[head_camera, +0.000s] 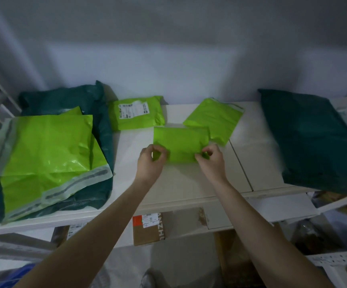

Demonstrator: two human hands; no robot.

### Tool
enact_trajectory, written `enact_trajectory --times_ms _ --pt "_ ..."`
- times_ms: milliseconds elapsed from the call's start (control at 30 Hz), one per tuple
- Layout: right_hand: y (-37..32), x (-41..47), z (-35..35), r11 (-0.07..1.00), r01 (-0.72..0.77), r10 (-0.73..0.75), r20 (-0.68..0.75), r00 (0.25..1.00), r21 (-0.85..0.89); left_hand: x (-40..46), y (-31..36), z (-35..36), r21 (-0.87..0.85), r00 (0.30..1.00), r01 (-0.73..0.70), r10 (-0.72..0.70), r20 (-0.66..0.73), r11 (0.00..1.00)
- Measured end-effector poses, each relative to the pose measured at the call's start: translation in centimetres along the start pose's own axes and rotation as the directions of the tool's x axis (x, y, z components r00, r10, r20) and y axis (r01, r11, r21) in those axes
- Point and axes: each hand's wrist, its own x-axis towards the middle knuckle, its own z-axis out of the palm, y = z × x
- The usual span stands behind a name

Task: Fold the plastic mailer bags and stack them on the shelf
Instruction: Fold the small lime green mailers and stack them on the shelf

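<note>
On the shelf (189,183), from left to right, we see these risks:

Far-left pile: 2 unfolded lime mailers (48,146) lie flat on a dark green bag (68,100), and the lower one overhangs the shelf's front edge. We judge that a sleeve or forearm brushing it could drag the slick plastic off.

Labelled mailer (136,113): it sits folded near the back wall, just beside the dark green bag, apart from the others. If we stack onto it, its puffy top may let the next piece slide.

Our left grip (150,161): fingers and thumb are clamped on the left near corner of the mailer in hand (180,144), pinching the film.

Mailer in hand: it rests on the shelf at centre, partly folded, near edge lifted between both hands. The plastic is springy, so we expect the crease to reopen if either pinch lets go early.

Our right grip (211,161): fingers are clamped on the right near corner. An uneven pull between the 2 hands would skew the fold.

Folded mailer behind (214,119): its near corner touches or slightly overlaps the one we hold. Pushing forward could shove it askew.

Right dark green bag (311,138): well apart, hanging past the shelf front; a knock might tip it.
</note>
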Motion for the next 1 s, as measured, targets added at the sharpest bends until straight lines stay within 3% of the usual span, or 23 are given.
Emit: enact_trajectory --times_ms 167,433,600,667,800,900,1000 --pt "-1.2 1.5 -0.2 0.993 0.117 -0.115 -0.067 0.991 0.022 1.7 1.4 -1.2 -0.343 0.989 0.147 -0.132 0.068 0.928" --pt "-3.5 4.1 0.2 0.981 0.191 -0.192 -0.083 0.978 -0.022 4.4 3.7 -2.3 -0.428 0.972 0.192 -0.112 0.206 0.883" --pt "-3.9 5.9 0.0 0.989 0.132 -0.135 -0.031 0.99 -0.069 6.3 4.1 -2.4 -0.468 0.973 0.212 -0.144 0.178 0.858" --pt "-3.8 6.9 -0.2 0.98 0.115 -0.11 0.043 0.993 -0.164 6.7 4.3 -2.6 -0.484 0.978 0.199 -0.142 0.152 0.852" --pt "-2.7 8.9 -0.4 0.819 0.235 -0.14 0.215 0.967 -0.524 7.3 3.6 -2.7 -0.484 0.987 0.157 -0.122 0.104 0.861" --pt "-2.0 10.5 -0.3 0.681 0.302 -0.186 0.242 0.952 -0.667 8.1 2.8 -2.2 -0.496 0.991 0.131 -0.122 0.051 0.858" --pt "-0.9 11.4 -0.3 0.6 0.307 -0.138 0.281 0.95 -0.739 9.5 2.4 -1.3 -0.49 0.993 0.116 -0.115 0.031 0.864"
